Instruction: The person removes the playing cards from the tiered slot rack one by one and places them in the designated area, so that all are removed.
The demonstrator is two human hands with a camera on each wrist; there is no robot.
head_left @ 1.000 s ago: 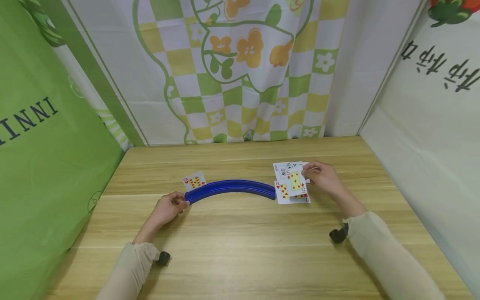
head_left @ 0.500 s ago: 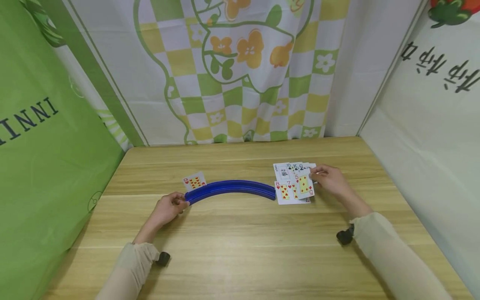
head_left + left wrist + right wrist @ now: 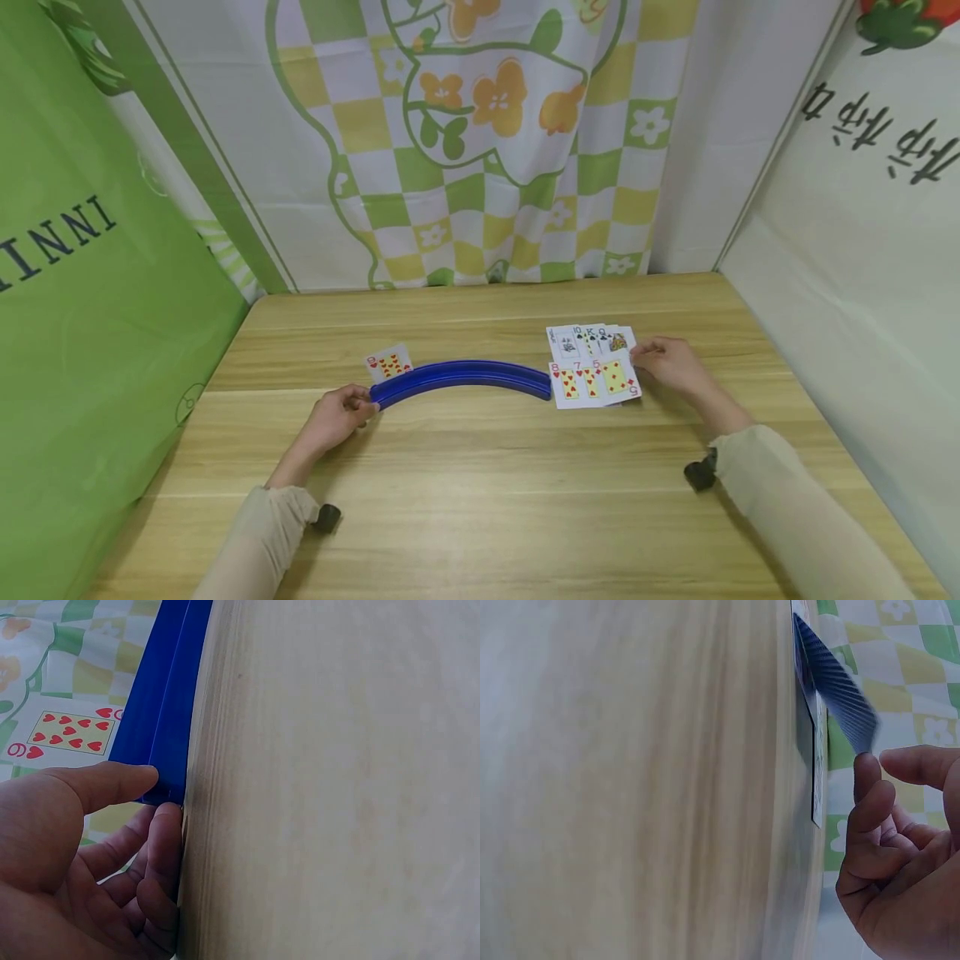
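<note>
My left hand (image 3: 339, 417) pinches the left end of a curved blue card holder (image 3: 461, 371), thumb on top and fingers at its end, in the head and left wrist views. My right hand (image 3: 671, 362) is at the upper right corner of a five of diamonds playing card (image 3: 615, 377). In the right wrist view that card's striped back shows, tilted up from the other cards, its corner right at the index fingertip; the thumb tip stands apart from it. Left of the five lie an eight of hearts (image 3: 568, 383) and a seven of hearts (image 3: 590, 383).
Behind them lies an overlapping row of cards: a joker (image 3: 564, 342), a ten, a king (image 3: 591, 341), a queen and a picture card (image 3: 618, 342). A nine of hearts (image 3: 390, 364) lies behind the holder's left end. A patterned cloth (image 3: 495, 217) hangs behind the wooden table (image 3: 465, 500).
My right hand has moved right and a little nearer with the five of diamonds, uncovering the seven and the back row. Its fingertips have parted at the card. My left hand has stayed put.
</note>
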